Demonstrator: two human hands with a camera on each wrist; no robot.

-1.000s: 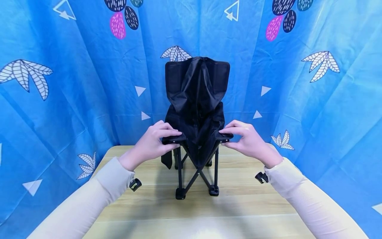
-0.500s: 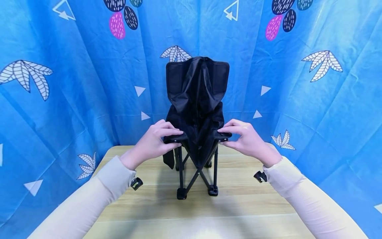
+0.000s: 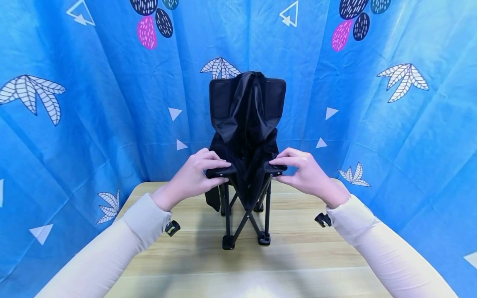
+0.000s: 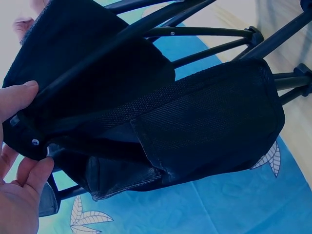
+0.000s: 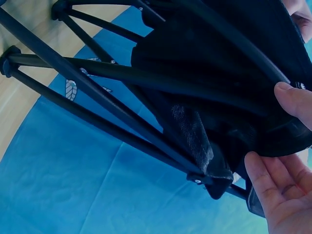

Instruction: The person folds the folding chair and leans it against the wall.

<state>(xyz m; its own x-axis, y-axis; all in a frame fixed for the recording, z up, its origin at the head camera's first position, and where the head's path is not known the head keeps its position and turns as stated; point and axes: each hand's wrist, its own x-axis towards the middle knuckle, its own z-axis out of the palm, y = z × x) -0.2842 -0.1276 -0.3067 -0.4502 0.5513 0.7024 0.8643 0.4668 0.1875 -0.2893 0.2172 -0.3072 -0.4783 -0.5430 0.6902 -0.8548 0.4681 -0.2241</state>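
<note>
A black folding camp chair (image 3: 249, 128), partly drawn together, stands upright on its crossed legs in the head view. My left hand (image 3: 191, 174) pinches the seat's front left corner, fingers on top and thumb below. On the other side my right hand (image 3: 305, 171) pinches the front right corner in the same way. The seat fabric sags in a deep fold between the two hands. A mesh-fronted pocket (image 4: 209, 122) hangs from the chair's side in the left wrist view. Crossed leg tubes (image 5: 97, 107) and a riveted corner show in the right wrist view.
The chair's feet rest on a light wooden table (image 3: 313, 256). A blue patterned curtain (image 3: 123, 82) hangs behind the table and down both sides. Small black clips (image 3: 172, 228) sit by the cuffs of the pale sleeves.
Both hands have moved slightly toward each other, with the chair's front corners in their fingers. The front legs and the backrest have come a little closer together.
</note>
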